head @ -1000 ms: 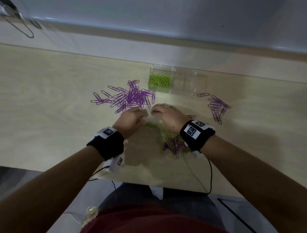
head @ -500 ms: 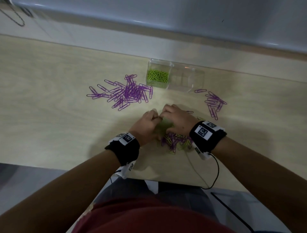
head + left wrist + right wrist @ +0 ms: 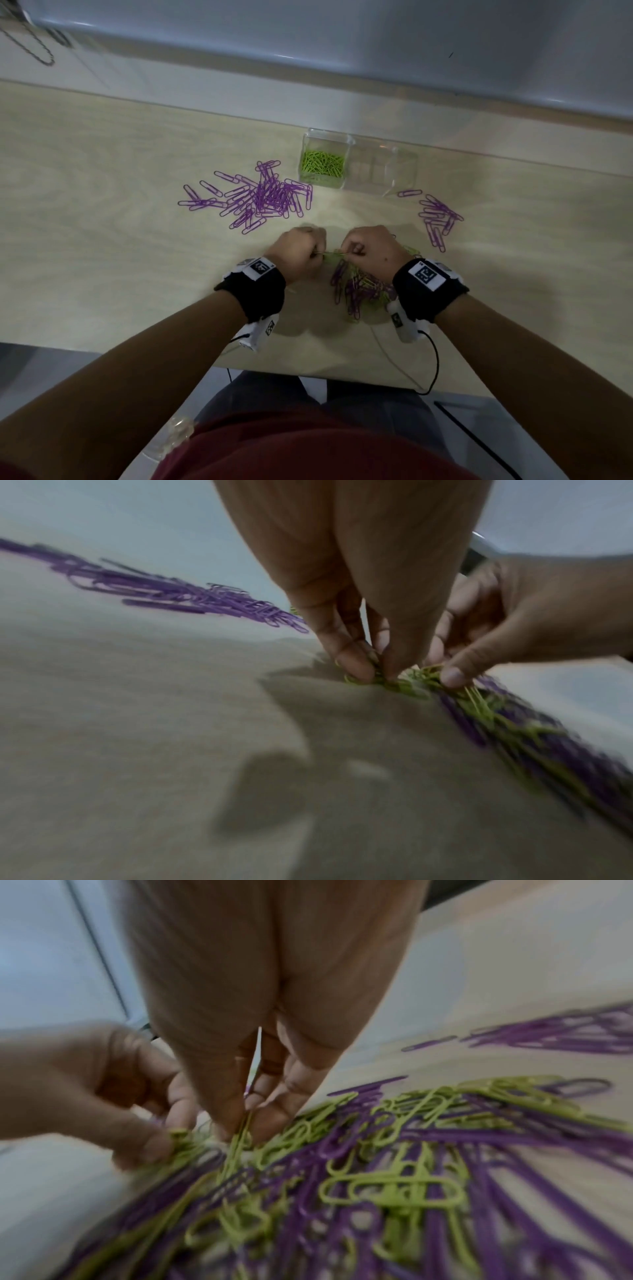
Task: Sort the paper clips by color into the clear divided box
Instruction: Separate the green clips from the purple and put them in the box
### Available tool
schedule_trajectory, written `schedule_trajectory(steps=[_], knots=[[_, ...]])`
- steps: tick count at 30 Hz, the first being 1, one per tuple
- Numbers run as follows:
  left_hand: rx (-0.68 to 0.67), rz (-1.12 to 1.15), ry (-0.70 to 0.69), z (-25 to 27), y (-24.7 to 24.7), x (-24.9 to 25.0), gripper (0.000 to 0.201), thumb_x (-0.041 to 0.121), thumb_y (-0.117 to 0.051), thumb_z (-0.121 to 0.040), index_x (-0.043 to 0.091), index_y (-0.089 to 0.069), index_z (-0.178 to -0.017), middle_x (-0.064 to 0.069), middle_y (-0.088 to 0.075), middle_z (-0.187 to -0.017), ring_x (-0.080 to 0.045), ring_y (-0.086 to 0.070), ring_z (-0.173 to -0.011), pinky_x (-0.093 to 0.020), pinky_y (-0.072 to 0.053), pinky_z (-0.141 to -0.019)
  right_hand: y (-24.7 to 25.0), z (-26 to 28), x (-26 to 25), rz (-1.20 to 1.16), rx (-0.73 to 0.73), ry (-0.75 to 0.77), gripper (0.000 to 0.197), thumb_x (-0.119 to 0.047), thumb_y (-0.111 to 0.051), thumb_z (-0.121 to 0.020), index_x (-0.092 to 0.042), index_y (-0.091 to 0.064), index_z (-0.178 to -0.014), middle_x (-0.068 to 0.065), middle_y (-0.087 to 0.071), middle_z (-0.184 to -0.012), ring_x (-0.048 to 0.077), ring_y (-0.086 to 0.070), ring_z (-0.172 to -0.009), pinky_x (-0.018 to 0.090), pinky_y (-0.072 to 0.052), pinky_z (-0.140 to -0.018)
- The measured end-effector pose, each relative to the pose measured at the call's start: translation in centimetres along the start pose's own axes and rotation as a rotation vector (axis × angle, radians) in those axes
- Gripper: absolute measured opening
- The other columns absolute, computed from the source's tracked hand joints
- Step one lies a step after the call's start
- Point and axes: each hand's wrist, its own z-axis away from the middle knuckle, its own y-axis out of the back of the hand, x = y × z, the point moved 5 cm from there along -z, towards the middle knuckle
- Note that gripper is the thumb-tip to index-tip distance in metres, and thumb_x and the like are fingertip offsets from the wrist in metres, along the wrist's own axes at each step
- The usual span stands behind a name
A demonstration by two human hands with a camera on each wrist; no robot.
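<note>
A mixed heap of green and purple paper clips (image 3: 363, 291) lies on the table under my right wrist. My left hand (image 3: 310, 251) pinches green clips (image 3: 383, 681) at the heap's left edge. My right hand (image 3: 352, 251) pinches green clips (image 3: 240, 1134) too, fingertips almost touching the left hand's. The clear divided box (image 3: 397, 171) stands further back; its left compartment holds green clips (image 3: 322, 164), the other compartments look empty. A pile of purple clips (image 3: 260, 200) lies left of the box, and a smaller purple group (image 3: 436, 219) lies to the right.
The pale wooden table (image 3: 102, 240) ends at a near edge by my lap. A wall runs behind the box. A black cable (image 3: 435, 363) hangs from the right wrist camera over the table's near edge.
Both hands drew back from beside the purple pile to the mixed heap, met over it, then parted slightly, each pinching green clips.
</note>
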Motion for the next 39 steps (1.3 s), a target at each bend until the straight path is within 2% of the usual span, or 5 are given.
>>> schedule_trajectory(steps=[10,14,21,29,39], knots=[[0.075,0.595,0.237,-0.5,3.3,-2.4,0.008,-0.005,-0.070,-0.075,0.002,-0.066,-0.076,-0.001,-0.062,-0.068,0.004,-0.056,-0.055,-0.011,-0.047,-0.059,6.8,-2.8,-2.3,-0.731,0.223,-0.110,0.013,0.010,-0.074,-0.071,0.003,-0.070,-0.082,0.008,-0.071,-0.073,0.014,-0.065,-0.066,0.026,-0.058,-0.067],[0.210,0.707,0.228,-1.4,7.3,-2.1,0.016,-0.004,-0.069,-0.077,0.010,-0.062,-0.072,-0.010,-0.062,-0.068,-0.023,-0.062,-0.067,-0.027,-0.055,-0.061,10.0,-7.5,-4.5,-0.665,0.391,-0.006,0.018,0.008,-0.075,-0.070,-0.008,-0.069,-0.072,0.003,-0.069,-0.066,0.015,-0.064,-0.064,0.029,-0.058,-0.067],[0.555,0.476,0.193,-6.4,12.3,-1.3,0.005,0.009,-0.065,-0.070,0.014,-0.064,-0.069,-0.007,-0.066,-0.069,-0.015,-0.058,-0.064,-0.030,-0.052,-0.064,8.8,-10.7,-4.9,0.055,0.357,0.080,0.013,0.002,-0.062,-0.075,-0.004,-0.071,-0.083,0.013,-0.067,-0.086,0.025,-0.062,-0.077,0.035,-0.051,-0.076],[0.288,-0.060,0.051,-8.4,8.5,1.5,0.023,0.017,-0.066,-0.080,0.006,-0.066,-0.100,-0.013,-0.059,-0.107,-0.030,-0.053,-0.099,-0.039,-0.047,-0.080,7.8,-1.6,0.2,0.068,0.318,0.073,0.007,-0.001,-0.067,-0.077,-0.006,-0.070,-0.081,0.009,-0.066,-0.083,0.021,-0.061,-0.072,0.028,-0.048,-0.069],[-0.056,-0.117,0.273,1.4,-1.7,2.5,0.031,0.038,-0.064,-0.081,0.021,-0.042,-0.067,0.000,-0.051,-0.067,-0.029,-0.058,-0.072,-0.031,-0.042,-0.060,-0.9,4.3,0.1,0.273,0.018,0.105,0.020,-0.009,-0.059,-0.077,-0.011,-0.067,-0.094,0.009,-0.057,-0.094,0.031,-0.053,-0.085,0.038,-0.044,-0.068]])
